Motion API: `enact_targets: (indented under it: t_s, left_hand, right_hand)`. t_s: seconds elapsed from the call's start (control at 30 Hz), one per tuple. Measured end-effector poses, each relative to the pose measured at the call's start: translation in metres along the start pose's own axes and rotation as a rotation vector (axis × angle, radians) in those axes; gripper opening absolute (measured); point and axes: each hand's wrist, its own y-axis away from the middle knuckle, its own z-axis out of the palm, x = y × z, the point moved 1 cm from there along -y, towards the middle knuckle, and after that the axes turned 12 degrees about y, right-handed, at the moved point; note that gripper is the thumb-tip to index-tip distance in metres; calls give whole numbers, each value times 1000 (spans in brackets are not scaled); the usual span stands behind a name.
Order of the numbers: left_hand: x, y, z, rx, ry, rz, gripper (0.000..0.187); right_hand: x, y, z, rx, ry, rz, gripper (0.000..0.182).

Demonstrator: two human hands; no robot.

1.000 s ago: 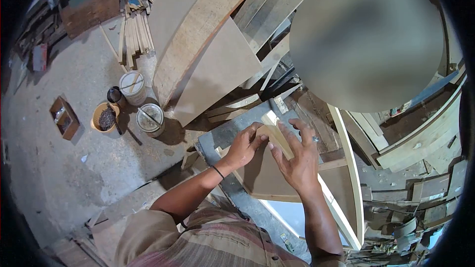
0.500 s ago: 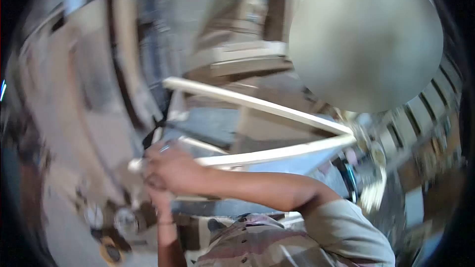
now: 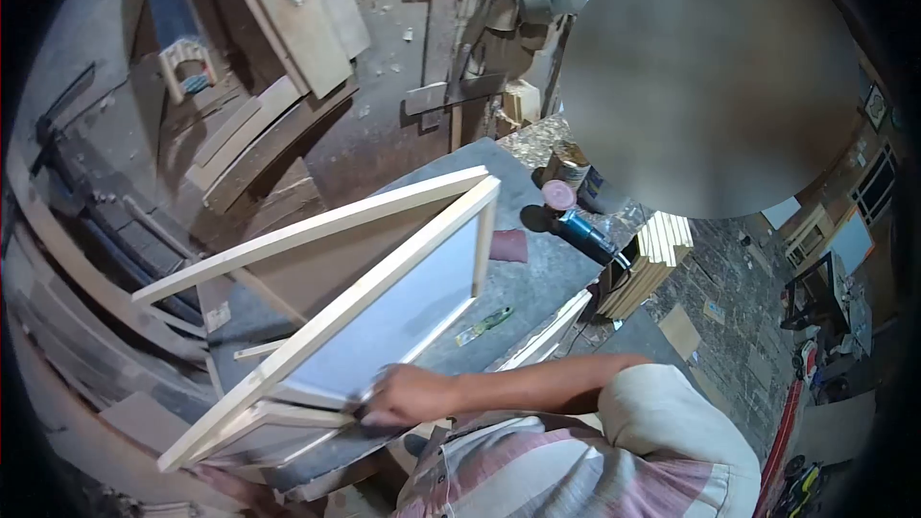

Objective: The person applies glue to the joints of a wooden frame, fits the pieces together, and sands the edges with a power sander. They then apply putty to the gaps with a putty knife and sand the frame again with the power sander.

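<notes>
A pale wooden frame [image 3: 331,305] stands tilted on a grey worktable [image 3: 547,293], with a white panel showing through it. At its lower left corner is my left hand [image 3: 230,487], mostly hidden behind the wood, its visible fingers against the bottom rail. My right hand [image 3: 411,395] is closed and blurred by the lower rail of the frame. Something dark shows at its fingers, too smeared to name. A small green-and-yellow item [image 3: 484,326] and a dark red pad [image 3: 508,246] lie on the table beyond the frame.
A blue power tool [image 3: 587,233] lies at the table's right edge, beside a pink round lid [image 3: 558,195] and a can [image 3: 568,165]. Stacked wooden strips [image 3: 652,259] stand past that edge. Boards [image 3: 288,14] lean at the back. A blurred round patch covers the upper right.
The view has swung round and sharpened. The frame now stands at a steeper slant, and my right hand has moved from its left end toward the lower middle. My left hand is lower, mostly behind the wood.
</notes>
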Motion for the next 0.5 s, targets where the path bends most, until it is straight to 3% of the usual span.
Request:
enact_targets:
  t_s: [0.03,0.13,0.17,0.2,0.23,0.27,0.3,0.33,0.4,0.43,0.5]
  left_hand:
    - [17,17,3,-73,33,-3,71]
    - [91,50,31,85,118,-346,74]
    - [154,86,60,208,53,-573,71]
    - [47,76,11,187,57,-474,69]
    - [-63,66,-39,166,63,-374,67]
    - [-86,96,-36,174,53,-362,67]
    - [-92,119,-35,137,18,-352,66]
    - [-96,137,-40,101,-20,-342,66]
    - [-78,167,-52,26,-94,-329,64]
    - [-18,205,-24,79,-70,-366,64]
    - [16,226,-15,104,-125,-316,59]
  right_hand:
    - [34,39,18,129,-11,147,17]
    - [101,159,52,398,-11,593,23]
    - [117,196,44,265,18,721,20]
    - [132,233,34,126,42,844,19]
    - [153,272,27,256,-2,944,19]
    - [180,310,24,386,-49,1042,20]
    - [203,338,13,683,112,1010,18]
    - [225,370,4,951,37,1095,15]
    - [300,434,-8,1249,-52,1176,11]
    - [298,453,-42,1232,16,1301,9]
    - [359,508,-40,1235,52,1517,10]
